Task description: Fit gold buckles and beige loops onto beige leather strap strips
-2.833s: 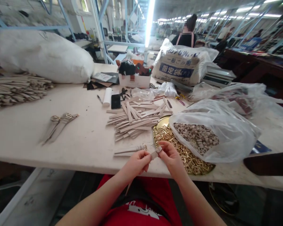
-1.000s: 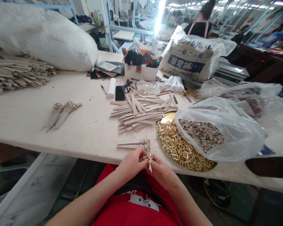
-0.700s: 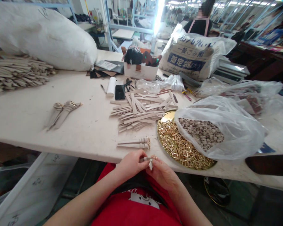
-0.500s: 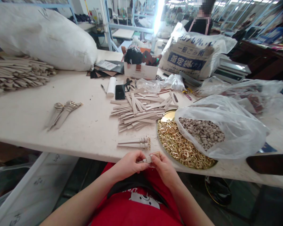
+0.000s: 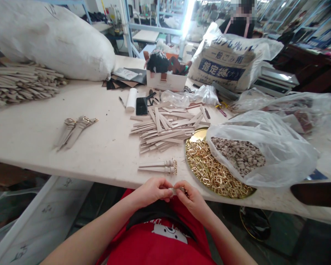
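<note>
My left hand (image 5: 157, 191) and my right hand (image 5: 188, 195) meet at the table's front edge, both closed on one small beige strap (image 5: 173, 191). A bit of gold metal shows by my right fingers; the rest is mostly covered. Just beyond them lie several straps with gold buckles (image 5: 165, 166), side by side. A loose pile of beige strips (image 5: 165, 129) is farther back. To the right, a round gold tray (image 5: 196, 135) holds many gold buckles (image 5: 209, 165). An open plastic bag of small beige loops (image 5: 238, 154) overlaps the tray.
Two bundles of buckled straps (image 5: 75, 132) lie left. Behind are a large white sack (image 5: 57, 40), a strip heap (image 5: 22, 84), a phone (image 5: 141, 106), a white roll (image 5: 131, 100), a box (image 5: 167, 81) and a printed bag (image 5: 226, 62). A person (image 5: 239, 24) is in the background.
My fingers have shifted around the small strap, and less of it and its gold end shows. The whole view has moved slightly; the things on the table look unchanged.
</note>
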Demonstrator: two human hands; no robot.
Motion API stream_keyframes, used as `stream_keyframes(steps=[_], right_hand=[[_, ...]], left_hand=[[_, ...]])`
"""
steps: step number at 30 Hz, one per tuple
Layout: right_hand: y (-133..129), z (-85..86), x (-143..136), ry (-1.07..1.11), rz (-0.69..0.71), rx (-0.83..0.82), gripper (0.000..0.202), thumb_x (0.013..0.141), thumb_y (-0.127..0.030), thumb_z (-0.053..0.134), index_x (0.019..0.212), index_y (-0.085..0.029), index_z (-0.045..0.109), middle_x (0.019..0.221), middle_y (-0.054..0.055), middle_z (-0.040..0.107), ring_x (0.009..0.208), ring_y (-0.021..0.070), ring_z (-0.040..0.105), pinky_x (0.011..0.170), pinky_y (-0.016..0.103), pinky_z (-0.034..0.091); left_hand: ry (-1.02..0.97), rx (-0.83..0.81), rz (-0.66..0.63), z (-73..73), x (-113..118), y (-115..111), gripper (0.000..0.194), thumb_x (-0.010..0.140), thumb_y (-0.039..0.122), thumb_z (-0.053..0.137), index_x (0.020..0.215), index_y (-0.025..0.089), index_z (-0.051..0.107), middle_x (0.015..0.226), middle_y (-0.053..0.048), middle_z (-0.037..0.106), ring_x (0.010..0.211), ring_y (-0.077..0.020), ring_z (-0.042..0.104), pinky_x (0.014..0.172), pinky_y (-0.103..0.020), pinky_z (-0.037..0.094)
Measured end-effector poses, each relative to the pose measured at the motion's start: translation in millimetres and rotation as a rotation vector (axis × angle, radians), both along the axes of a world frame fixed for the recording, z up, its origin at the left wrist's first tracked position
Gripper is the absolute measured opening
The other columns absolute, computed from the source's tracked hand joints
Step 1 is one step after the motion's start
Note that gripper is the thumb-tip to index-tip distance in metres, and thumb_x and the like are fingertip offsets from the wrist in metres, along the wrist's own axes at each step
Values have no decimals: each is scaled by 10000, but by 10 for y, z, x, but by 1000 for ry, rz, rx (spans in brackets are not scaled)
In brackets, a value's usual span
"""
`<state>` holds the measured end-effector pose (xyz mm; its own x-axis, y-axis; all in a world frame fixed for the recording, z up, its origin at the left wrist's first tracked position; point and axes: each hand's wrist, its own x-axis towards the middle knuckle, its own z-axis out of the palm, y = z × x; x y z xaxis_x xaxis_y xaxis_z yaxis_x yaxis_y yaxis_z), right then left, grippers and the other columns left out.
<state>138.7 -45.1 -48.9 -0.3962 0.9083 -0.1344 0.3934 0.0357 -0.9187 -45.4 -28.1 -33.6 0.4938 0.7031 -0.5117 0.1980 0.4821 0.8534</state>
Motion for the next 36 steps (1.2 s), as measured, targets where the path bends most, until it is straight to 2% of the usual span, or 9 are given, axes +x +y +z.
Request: stream_keyframes(steps=[6, 12, 16, 19, 23, 26, 28, 32, 36], right_hand=[[-11, 39, 17, -2, 115, -52, 129, 846, -268, 431, 876, -197, 534, 790, 11, 587, 742, 153, 524, 696, 280, 397], [-53, -77, -9, 140, -102, -122, 231, 880, -377, 355, 910, -205, 506, 668, -14, 515, 621, 136, 490, 590, 255, 392], [-38, -140, -71, 114, -146, -31, 265, 885, -381, 335, 966, -200, 513, 712, 3, 538, 651, 143, 505, 608, 263, 395], [13, -152, -141, 106, -122, 36, 262, 882, -370, 347, 982, -196, 515, 788, 22, 569, 697, 147, 524, 629, 264, 405], [228, -188, -243, 102, -150, 39, 297, 896, -375, 290, 1023, -187, 482, 642, -11, 533, 561, 134, 507, 531, 244, 401], [499, -242, -296, -123, -232, 193, 307, 895, -349, 291, 1036, -173, 498, 679, 21, 576, 625, 164, 550, 588, 276, 419], [658, -291, -312, -326, -264, 350, 289, 880, -326, 331, 975, -161, 549, 791, 73, 605, 733, 200, 567, 666, 314, 422], [783, -415, -313, -414, -288, 510, 278, 871, -311, 366, 973, -157, 575, 933, 104, 589, 868, 218, 555, 776, 334, 424], [751, -491, -304, -360, -332, 530, 302, 867, -317, 386, 1066, -150, 538, 1032, 114, 562, 941, 220, 540, 826, 348, 425]], left_hand=[[33, 3, 6, 22, 55, -39, 295, 667, 371, 613, 803, 110, 602, 668, -11, 616, 613, -127, 563, 607, -236, 430], [-2, 3, -50, 16, 25, 34, 289, 693, 333, 589, 891, 123, 574, 671, -1, 623, 620, -125, 572, 583, -219, 417], [28, 51, -9, 1, 5, 31, 199, 698, 303, 566, 802, 135, 541, 664, 5, 614, 613, -126, 578, 579, -221, 431], [134, 202, -25, 48, 16, 61, 172, 729, 309, 533, 791, 149, 537, 688, -3, 619, 633, -140, 581, 573, -222, 432], [423, 532, -133, 118, -18, 273, 195, 770, 315, 506, 879, 170, 578, 771, -22, 639, 705, -166, 585, 603, -235, 418], [689, 752, -104, 49, -72, 487, 251, 786, 343, 519, 967, 181, 583, 839, -42, 637, 787, -189, 582, 670, -263, 420], [815, 876, -101, -45, -105, 602, 212, 802, 336, 513, 894, 177, 620, 843, -56, 622, 810, -188, 573, 709, -271, 416], [920, 1055, -51, -154, -145, 832, 263, 850, 372, 451, 895, 194, 639, 896, -62, 590, 881, -176, 545, 789, -277, 394], [1100, 1094, 34, -97, -134, 1206, 216, 861, 312, 438, 920, 198, 611, 937, -66, 573, 929, -198, 520, 803, -313, 379]])
